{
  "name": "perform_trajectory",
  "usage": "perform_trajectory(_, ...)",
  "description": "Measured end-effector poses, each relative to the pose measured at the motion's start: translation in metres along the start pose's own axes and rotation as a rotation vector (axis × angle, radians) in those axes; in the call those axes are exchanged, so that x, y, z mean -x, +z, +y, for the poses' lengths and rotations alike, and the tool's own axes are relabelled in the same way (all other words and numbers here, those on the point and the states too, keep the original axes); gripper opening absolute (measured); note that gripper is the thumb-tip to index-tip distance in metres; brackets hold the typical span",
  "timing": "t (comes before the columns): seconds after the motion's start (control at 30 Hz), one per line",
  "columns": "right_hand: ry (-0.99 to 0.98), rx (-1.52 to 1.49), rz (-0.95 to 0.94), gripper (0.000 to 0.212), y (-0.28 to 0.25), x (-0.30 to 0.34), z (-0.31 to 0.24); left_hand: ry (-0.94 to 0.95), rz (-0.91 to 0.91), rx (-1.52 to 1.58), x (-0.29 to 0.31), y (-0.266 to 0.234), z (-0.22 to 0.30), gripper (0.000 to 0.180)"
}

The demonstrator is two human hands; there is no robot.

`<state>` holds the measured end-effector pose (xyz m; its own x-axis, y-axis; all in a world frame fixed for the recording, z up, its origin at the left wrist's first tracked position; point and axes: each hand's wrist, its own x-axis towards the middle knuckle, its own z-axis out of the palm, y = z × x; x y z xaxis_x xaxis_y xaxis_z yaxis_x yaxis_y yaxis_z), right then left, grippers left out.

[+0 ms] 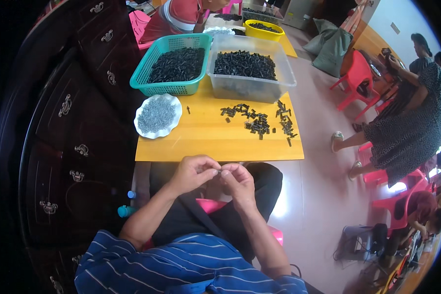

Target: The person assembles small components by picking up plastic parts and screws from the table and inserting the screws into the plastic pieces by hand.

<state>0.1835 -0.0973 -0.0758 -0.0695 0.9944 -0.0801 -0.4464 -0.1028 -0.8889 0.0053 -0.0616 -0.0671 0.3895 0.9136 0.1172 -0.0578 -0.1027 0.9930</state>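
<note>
My left hand (194, 172) and my right hand (239, 182) meet above my lap, just short of the table's near edge. Thumb and fingertips of both are pinched together around something too small to make out. On the yellow wooden table (201, 142) lie loose small black parts (257, 122), scattered to the right. A single black part (188, 110) sits apart, near a white scalloped plate (138, 105) heaped with small clear or silvery pieces (157, 115). Behind these, a green plastic basket (142, 81) and a clear plastic bin (247, 88) hold many more black parts.
A yellow basin (264, 33) of black parts stands farther back, near a person in a red shirt (169, 19). Dark drawers (59, 132) rise along my left. To the right are red plastic chairs (355, 76), grey sacks (330, 46) and a standing person in a patterned dress (411, 122).
</note>
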Motion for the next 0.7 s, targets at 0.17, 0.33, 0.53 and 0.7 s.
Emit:
perform_trajectory(0.17,-0.055,0.036,0.025,0.010,0.003,0.001,-0.001,0.024,0.020,-0.166,0.000,0.000,0.006,0.012)
perform_trajectory(0.33,-0.072,0.083,0.034,0.011,0.000,0.003,-0.002,0.006,0.056,-0.182,0.002,0.003,0.009,0.009)
perform_trajectory(0.53,-0.071,0.116,0.003,0.006,0.001,0.005,-0.003,-0.075,0.022,0.128,0.003,0.001,0.000,0.011)
perform_trajectory(0.7,-0.452,0.457,0.034,0.008,-0.001,0.000,0.003,-0.246,-0.050,0.535,0.003,0.000,-0.013,0.014)
